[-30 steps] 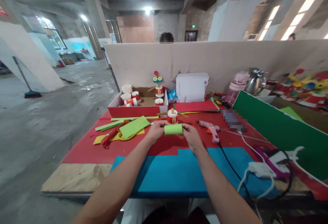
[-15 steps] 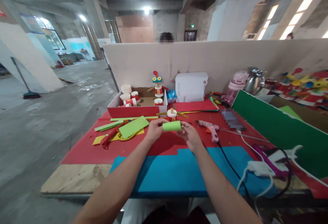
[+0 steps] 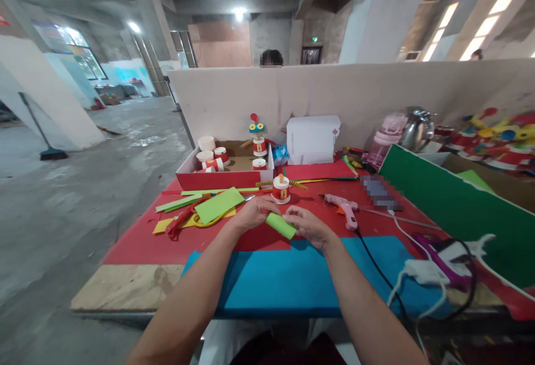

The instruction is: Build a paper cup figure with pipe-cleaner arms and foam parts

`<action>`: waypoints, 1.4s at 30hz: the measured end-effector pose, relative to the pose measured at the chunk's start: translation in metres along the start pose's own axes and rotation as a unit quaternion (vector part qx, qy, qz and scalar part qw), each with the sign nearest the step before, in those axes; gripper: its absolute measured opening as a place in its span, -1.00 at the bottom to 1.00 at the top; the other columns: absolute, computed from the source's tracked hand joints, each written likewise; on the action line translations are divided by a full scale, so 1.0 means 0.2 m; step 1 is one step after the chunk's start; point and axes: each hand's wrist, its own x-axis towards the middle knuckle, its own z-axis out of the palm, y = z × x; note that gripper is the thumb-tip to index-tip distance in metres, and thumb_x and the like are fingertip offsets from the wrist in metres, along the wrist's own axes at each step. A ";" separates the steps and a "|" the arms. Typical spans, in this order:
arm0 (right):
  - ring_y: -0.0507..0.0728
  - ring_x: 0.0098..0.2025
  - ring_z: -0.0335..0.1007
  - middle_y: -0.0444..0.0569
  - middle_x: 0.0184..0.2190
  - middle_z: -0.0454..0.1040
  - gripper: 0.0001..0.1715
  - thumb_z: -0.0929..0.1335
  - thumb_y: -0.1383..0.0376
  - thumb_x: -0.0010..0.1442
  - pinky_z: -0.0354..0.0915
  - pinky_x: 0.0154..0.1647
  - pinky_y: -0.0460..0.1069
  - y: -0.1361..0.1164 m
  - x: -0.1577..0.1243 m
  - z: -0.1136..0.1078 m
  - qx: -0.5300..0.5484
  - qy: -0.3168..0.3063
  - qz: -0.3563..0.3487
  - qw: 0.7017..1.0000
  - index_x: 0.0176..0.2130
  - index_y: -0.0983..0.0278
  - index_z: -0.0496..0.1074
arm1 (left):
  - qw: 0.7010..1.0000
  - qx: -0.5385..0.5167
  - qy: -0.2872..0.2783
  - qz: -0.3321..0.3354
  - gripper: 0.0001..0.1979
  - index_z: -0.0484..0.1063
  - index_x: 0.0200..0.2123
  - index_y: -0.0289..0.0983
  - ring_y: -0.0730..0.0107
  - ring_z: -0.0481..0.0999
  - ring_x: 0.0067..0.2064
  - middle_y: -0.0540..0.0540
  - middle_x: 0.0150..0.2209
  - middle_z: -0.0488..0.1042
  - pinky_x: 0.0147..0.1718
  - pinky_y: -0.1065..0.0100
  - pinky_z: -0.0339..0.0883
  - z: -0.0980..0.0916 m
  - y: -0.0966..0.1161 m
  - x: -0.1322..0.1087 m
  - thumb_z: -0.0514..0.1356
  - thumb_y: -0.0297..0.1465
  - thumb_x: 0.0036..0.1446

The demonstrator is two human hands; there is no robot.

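Observation:
A bright green paper roll (image 3: 281,225) is held between my two hands above the red table cover, tilted down to the right. My left hand (image 3: 256,212) grips its left end with closed fingers. At the roll's upper right side, my right hand (image 3: 308,225) pinches the paper with thumb and fingers. Just beyond them stands a white and red paper cup (image 3: 281,190) with yellow coiled arms and an orange piece on top. A pink glue gun (image 3: 345,209) lies to the right of my right hand. Flat green paper (image 3: 219,205) lies left of my left hand.
A red-sided box (image 3: 225,181) at the back holds several paper cups and a finished-looking figure (image 3: 258,141). Red-handled scissors (image 3: 179,223) lie at the left. To the right are a green box panel (image 3: 451,214), a power strip (image 3: 426,272) and cords. Blue sheeting (image 3: 276,281) covers the front edge.
The green roll has gone from level to slanting down rightward and sits slightly lower. My right hand has closed from spread fingers to a pinch on it; the paper cup shows more fully.

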 end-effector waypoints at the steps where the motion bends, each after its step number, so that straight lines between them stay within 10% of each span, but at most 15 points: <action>1: 0.03 -0.50 0.42 -0.20 -0.56 0.45 -0.64 0.51 0.16 -0.13 0.30 -0.48 -0.10 0.00 0.00 0.00 -0.010 -0.016 0.000 1.000 -0.43 0.26 0.34 | 1.000 -0.004 -0.006 -0.006 -0.88 0.63 -0.48 -0.19 0.28 0.44 -0.35 -0.15 -0.44 0.51 -0.32 0.37 0.30 0.00 0.00 0.00 0.25 -0.40 -0.07; 6: 0.12 -0.46 0.53 -0.11 -0.52 0.52 -0.57 0.52 0.11 -0.09 0.38 -0.46 -0.04 0.02 0.00 -0.01 -0.014 -0.073 0.016 0.997 -0.39 0.26 0.30 | 0.999 -0.030 -0.012 -0.023 -0.90 0.62 -0.51 -0.21 0.31 0.43 -0.38 -0.12 -0.46 0.50 -0.35 0.39 0.29 0.01 0.00 0.00 0.27 -0.39 -0.10; 17: 0.02 -0.43 0.47 -0.20 -0.48 0.48 -0.70 0.50 0.29 -0.13 0.43 -0.23 -0.01 0.07 0.10 -0.02 0.131 0.080 -0.112 0.982 -0.33 0.20 0.41 | 0.936 -0.203 0.274 -0.091 -0.86 0.52 -0.56 -0.28 0.42 0.38 -0.47 0.00 -0.57 0.45 -0.42 0.41 0.26 0.09 -0.03 0.04 0.34 -0.34 -0.24; 23: 0.06 -0.36 0.49 -0.13 -0.35 0.53 -0.61 0.48 0.38 -0.17 0.45 -0.27 0.00 0.07 0.08 0.00 0.097 0.047 -0.095 0.990 -0.26 0.20 0.42 | 0.953 -0.197 0.217 -0.074 -0.84 0.53 -0.54 -0.29 0.39 0.40 -0.41 -0.04 -0.50 0.47 -0.37 0.41 0.28 0.10 -0.04 0.03 0.38 -0.34 -0.23; 29: 0.13 -0.46 0.52 0.01 -0.47 0.54 -0.63 0.34 0.01 0.14 0.45 -0.43 0.03 0.03 0.03 -0.02 0.101 -0.083 0.059 0.990 -0.30 0.29 0.34 | 0.984 -0.172 0.015 -0.032 -0.80 0.60 -0.50 -0.29 0.35 0.42 -0.29 -0.16 -0.31 0.46 -0.30 0.38 0.29 -0.01 -0.03 -0.01 0.38 -0.25 -0.08; 34: 0.09 -0.45 0.51 0.00 -0.43 0.56 -0.56 0.51 0.11 -0.04 0.41 -0.45 -0.06 0.04 0.01 0.00 -0.002 -0.117 0.051 0.992 -0.27 0.32 0.38 | 0.985 -0.144 -0.086 -0.036 -0.79 0.60 -0.49 -0.29 0.36 0.40 -0.27 -0.14 -0.32 0.45 -0.24 0.34 0.29 -0.02 -0.03 -0.01 0.37 -0.24 -0.05; 42: 0.04 -0.41 0.48 -0.07 -0.39 0.55 -0.56 0.54 0.21 -0.11 0.37 -0.45 -0.10 0.04 0.03 0.00 0.050 -0.064 0.035 0.996 -0.22 0.29 0.45 | 0.972 -0.212 -0.008 -0.102 -0.59 0.52 -0.11 -0.25 0.34 0.46 -0.19 -0.12 -0.20 0.50 -0.20 0.37 0.34 -0.03 -0.03 -0.01 0.38 -0.25 -0.05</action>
